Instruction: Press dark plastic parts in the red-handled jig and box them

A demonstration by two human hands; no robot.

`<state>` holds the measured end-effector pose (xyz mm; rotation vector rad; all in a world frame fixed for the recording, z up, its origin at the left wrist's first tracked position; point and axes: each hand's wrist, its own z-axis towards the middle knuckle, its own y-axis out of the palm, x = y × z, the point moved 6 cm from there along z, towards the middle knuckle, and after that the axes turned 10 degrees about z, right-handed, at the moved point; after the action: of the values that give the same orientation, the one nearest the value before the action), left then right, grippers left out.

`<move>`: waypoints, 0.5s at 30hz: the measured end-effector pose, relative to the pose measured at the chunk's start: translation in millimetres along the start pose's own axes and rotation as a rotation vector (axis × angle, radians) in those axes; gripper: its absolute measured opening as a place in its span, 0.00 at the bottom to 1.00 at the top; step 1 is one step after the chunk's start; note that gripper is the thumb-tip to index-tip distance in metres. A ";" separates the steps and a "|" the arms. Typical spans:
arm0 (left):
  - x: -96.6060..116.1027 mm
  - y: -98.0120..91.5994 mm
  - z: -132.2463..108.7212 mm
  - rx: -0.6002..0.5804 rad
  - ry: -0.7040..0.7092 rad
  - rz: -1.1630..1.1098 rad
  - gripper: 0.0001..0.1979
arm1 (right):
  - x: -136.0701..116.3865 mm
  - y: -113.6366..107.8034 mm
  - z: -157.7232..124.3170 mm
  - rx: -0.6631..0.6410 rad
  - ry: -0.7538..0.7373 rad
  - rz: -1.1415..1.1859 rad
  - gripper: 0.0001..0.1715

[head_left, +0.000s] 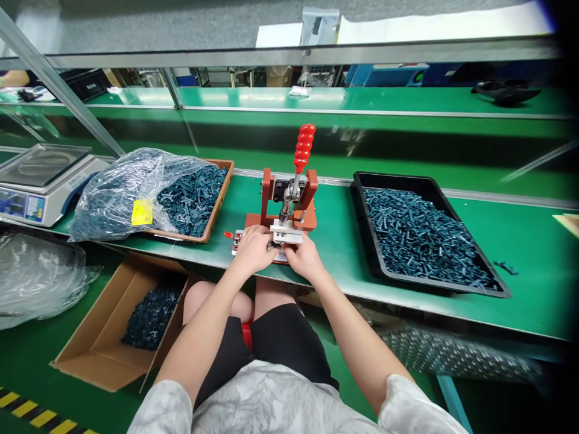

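At the front of the green bench, between two trays of parts, stands a toggle clamp fixture. Its frame is reddish-brown, with two uprights flanking a metal linkage. The ribbed red handle points up, leaning slightly right. Below the linkage sits a pale block with holes in its front face. The fixture's base lies near the front edge of the bench.

Clearances: a strip of bare bench separates the fixture from the brown tray on the left; a wider one separates it from the black tray on the right. Both trays contain small dark blue-green parts. A clear plastic bag covers the left part of the brown tray. A few loose pieces lie just beside the black tray's right edge.

Hand positions: the left hand is at the block's left side, palm down, fingers bent and close together. The right hand is at the block's lower right, partly curled, thumb toward the left hand, its other fingers largely hidden. Whether either hand grips a part cannot be determined.
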<state>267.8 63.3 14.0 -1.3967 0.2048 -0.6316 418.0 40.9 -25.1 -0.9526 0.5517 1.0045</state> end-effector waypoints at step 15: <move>-61.0 -25.9 4.9 0.446 -0.153 -0.412 0.37 | -5.9 -1.5 3.0 -0.059 -0.002 0.056 0.16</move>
<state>212.6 98.4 25.8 -1.0493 -0.3385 -0.8448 416.5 40.5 -18.5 -0.9928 0.5519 1.0767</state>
